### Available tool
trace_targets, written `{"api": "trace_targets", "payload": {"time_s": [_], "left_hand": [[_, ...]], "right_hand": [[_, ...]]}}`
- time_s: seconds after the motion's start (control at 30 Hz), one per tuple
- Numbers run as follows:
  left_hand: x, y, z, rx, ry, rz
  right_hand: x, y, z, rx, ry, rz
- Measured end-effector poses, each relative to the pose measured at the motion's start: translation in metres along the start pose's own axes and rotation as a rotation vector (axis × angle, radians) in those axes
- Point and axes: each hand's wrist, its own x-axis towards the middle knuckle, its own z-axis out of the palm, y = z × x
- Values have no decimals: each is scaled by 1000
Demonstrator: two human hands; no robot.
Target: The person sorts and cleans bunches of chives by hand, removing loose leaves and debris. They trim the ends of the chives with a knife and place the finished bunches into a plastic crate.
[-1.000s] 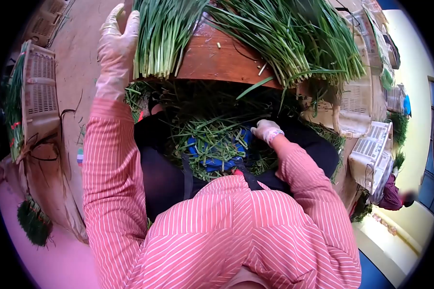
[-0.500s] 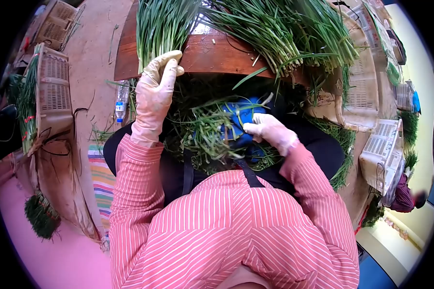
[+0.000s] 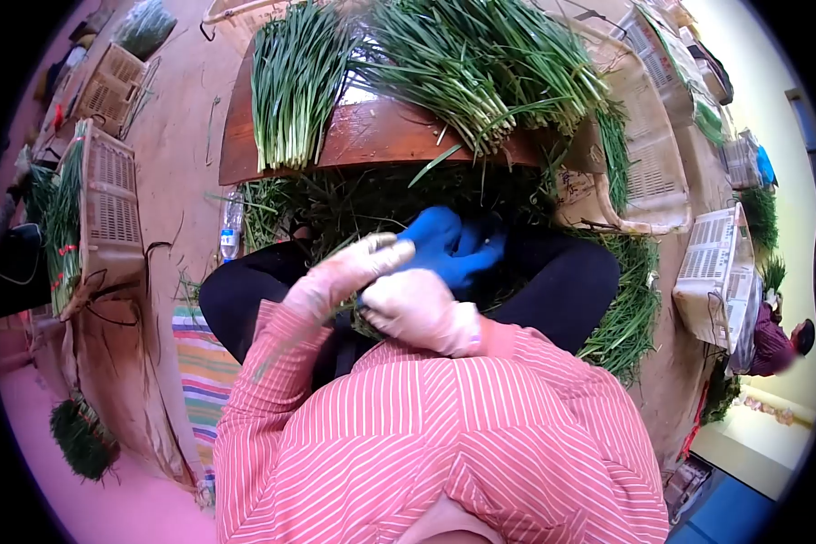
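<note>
The blue cloth, strewn with green scraps half a second ago, now shows mostly bare and bunched in the person's lap, below the front edge of the surface. The left hand has left that edge and come down beside the right hand. The cloth looks soft, with rounded folds; the surface is reddish-brown wood, wet and shiny in places. On it lie a neat bundle of long green leaves with pale stalk ends, and a looser heap to its right. Both hands wear thin, whitish, wrinkled gloves. The left hand's fingers lie close together, slightly bent, at the cloth's near side. The right hand is curled in front of it; motion blurs both, so whether either pinches the cloth I cannot tell.
</note>
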Motion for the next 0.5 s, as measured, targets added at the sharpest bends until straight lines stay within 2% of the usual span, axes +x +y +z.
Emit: {"api": "trace_targets", "payload": {"time_s": [0.03, 0.07, 0.13, 0.2, 0.23, 0.27, 0.3, 0.33, 0.37, 0.4, 0.47, 0.5], "left_hand": [[4, -18, -4, -145, -84, -151], [1, -24, -6, -74, -101, -143], [-6, -24, -16, 20, -26, -168], [-7, -28, -28, -5, 71, -136], [-11, -30, -32, -89, 93, -80], [-15, -32, -36, -174, 116, -23], [-17, -35, -41, -215, 134, -33], [-20, -34, -40, -210, 130, -35], [-25, -31, -37, -292, 132, -15], [-30, -26, -35, -372, 134, 10], [-36, -24, -33, -305, 134, 70], [-39, -25, -32, -298, 144, 98]], "right_hand": [[-1, -2, 9, 145, -20, -30], [-4, -2, 16, 257, -76, -51], [-11, -3, 1, 269, -245, -4], [-19, 7, -19, 374, -292, 47], [-31, 19, -19, 496, -263, 333], [-38, 37, -27, 477, -272, 450], [-33, 43, -48, 439, -300, 717], [-46, 79, -26, 259, -49, 668], [-49, 106, -19, 125, -64, 840], [-43, 122, -14, 90, -114, 1167], [-28, 130, -16, 342, -255, 1378], [-32, 144, 6, 681, -195, 1398]]}}
